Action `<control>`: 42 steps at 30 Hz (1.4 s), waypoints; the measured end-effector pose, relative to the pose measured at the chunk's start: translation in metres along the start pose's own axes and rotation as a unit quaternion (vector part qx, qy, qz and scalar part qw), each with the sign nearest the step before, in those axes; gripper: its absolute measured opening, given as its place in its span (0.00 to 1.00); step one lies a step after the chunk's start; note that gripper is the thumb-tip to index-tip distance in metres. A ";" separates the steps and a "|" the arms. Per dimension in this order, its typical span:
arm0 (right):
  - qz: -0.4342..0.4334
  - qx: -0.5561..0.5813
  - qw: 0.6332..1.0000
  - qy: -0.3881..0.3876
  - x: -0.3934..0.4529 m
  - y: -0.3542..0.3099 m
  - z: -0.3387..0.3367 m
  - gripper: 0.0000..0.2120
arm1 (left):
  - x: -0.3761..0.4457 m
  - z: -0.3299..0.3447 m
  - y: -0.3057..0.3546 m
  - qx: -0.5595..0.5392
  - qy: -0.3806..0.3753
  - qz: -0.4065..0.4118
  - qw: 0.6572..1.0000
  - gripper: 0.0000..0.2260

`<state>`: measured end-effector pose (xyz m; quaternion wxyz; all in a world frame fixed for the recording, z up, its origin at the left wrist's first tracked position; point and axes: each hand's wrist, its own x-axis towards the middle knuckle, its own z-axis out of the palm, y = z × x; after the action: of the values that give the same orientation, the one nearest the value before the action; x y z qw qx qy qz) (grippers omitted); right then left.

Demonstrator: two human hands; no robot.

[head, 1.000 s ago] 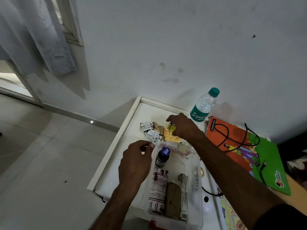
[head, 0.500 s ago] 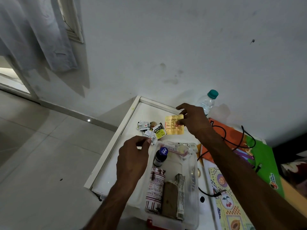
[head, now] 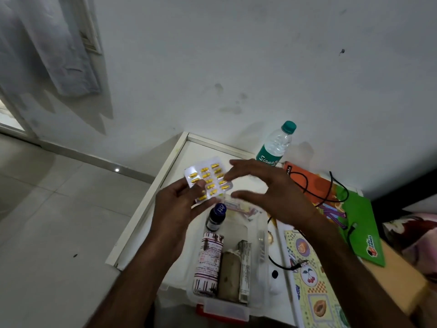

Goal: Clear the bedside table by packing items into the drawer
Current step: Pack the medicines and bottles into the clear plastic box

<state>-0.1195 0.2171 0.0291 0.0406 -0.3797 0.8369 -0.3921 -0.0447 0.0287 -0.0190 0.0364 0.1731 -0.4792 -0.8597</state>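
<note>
The head view is looking down on an open white drawer (head: 151, 200) pulled out beside a wall. The left hand (head: 179, 209) is pinching a silver blister strip of yellow capsules (head: 208, 178) by its near edge, thumb on top, holding it raised above the far part of the drawer. The right hand (head: 272, 192) is hovering just beside the strip with fingers spread and relaxed, grasping nothing; motion blur is softening its outline, so I cannot tell whether a fingertip is touching the strip's right edge.

Below the hands, a clear plastic box (head: 260, 261) is sitting inside the drawer, carrying a small dark bottle with a blue cap (head: 216, 217), a white cylinder with brown print (head: 208, 263), a brown roll (head: 229, 275) and a slim carton (head: 244, 268) lying side by side.

A clear water bottle with a green cap and green label (head: 275, 144) is standing near the wall. To the right, an orange-and-green board game box (head: 350, 216) is lying on the counter with a black cable (head: 305, 188) looping across it.
</note>
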 end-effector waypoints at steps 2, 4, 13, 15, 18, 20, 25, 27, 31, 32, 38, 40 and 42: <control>0.089 -0.008 0.996 0.027 0.001 0.026 -0.013 0.13 | 0.000 -0.001 -0.002 0.009 0.012 0.010 1.000 0.07; 0.188 -0.166 0.968 -0.024 0.004 0.061 -0.021 0.13 | 0.000 0.000 -0.002 0.015 0.007 0.006 1.000 0.07; 0.240 -0.377 0.872 -0.198 0.001 0.119 0.008 0.18 | 0.001 0.000 -0.006 0.034 0.001 -0.002 0.999 0.07; 0.250 -0.367 0.875 -0.192 0.002 0.119 0.010 0.14 | -0.001 0.000 -0.005 0.037 0.000 -0.003 0.999 0.07; 0.272 -0.297 0.910 -0.099 0.002 0.113 0.007 0.10 | 0.001 0.000 -0.007 0.039 0.004 -0.003 0.999 0.07; 0.260 -0.214 0.940 0.054 -0.001 0.100 0.004 0.06 | 0.001 0.001 -0.006 0.030 0.005 -0.001 1.000 0.07; 0.275 0.177 0.918 0.225 -0.018 0.050 -0.001 0.12 | 0.003 0.000 -0.008 0.036 0.001 -0.003 0.999 0.07; 0.286 0.227 0.906 0.213 -0.025 0.035 -0.001 0.13 | 0.001 0.002 -0.007 0.042 0.001 -0.009 0.999 0.09; 0.298 0.270 0.878 0.262 -0.053 0.006 -0.006 0.12 | -0.009 0.004 0.002 0.093 -0.083 -0.042 0.991 0.17; 0.295 0.266 0.876 0.274 -0.065 -0.002 -0.006 0.12 | -0.014 0.004 0.002 0.149 -0.120 -0.051 0.980 0.19; 0.300 0.233 0.873 0.304 -0.155 -0.037 0.017 0.09 | -0.037 0.009 -0.018 0.420 -0.161 -0.054 0.892 0.17; 0.324 0.237 0.868 0.291 -0.159 -0.034 0.024 0.12 | -0.040 0.011 -0.023 0.472 -0.172 -0.053 0.863 0.18; 0.317 0.232 0.877 0.276 -0.156 -0.029 0.024 0.15 | -0.044 0.016 -0.033 0.501 -0.197 -0.049 0.841 0.17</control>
<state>0.0172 0.2943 -0.0037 0.0174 0.0499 0.7746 -0.6302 -0.0051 0.0690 -0.0271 -0.1927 0.0179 -0.8324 -0.5192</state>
